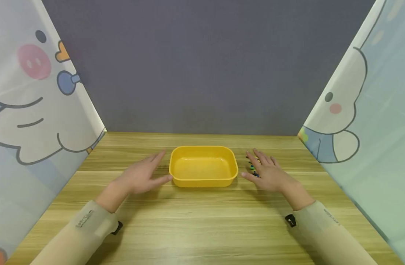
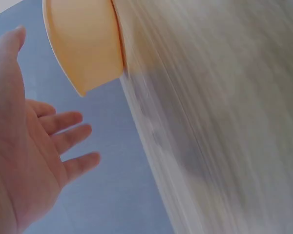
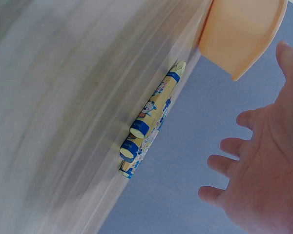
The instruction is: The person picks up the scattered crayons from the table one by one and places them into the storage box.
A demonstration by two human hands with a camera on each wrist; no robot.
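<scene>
A yellow plastic tub (image 1: 203,166) stands empty in the middle of the wooden table (image 1: 202,228); its rounded wall also shows as the tub (image 2: 85,44) and the tub (image 3: 239,34). My left hand (image 1: 141,176) hovers just left of it, fingers straight, thumb near the tub's corner; the left hand (image 2: 24,161) holds nothing. My right hand (image 1: 267,171) hovers right of the tub with spread fingers, above a few yellow crayons (image 3: 149,124) with blue bands lying together on the table. The crayons (image 1: 253,170) are mostly hidden under that hand. The right hand (image 3: 263,165) does not touch them.
A grey panel (image 1: 202,66) closes the back of the table. Cartoon-printed curtains hang on the left (image 1: 27,110) and right (image 1: 371,117) sides. Bare wood lies in front of the tub towards me.
</scene>
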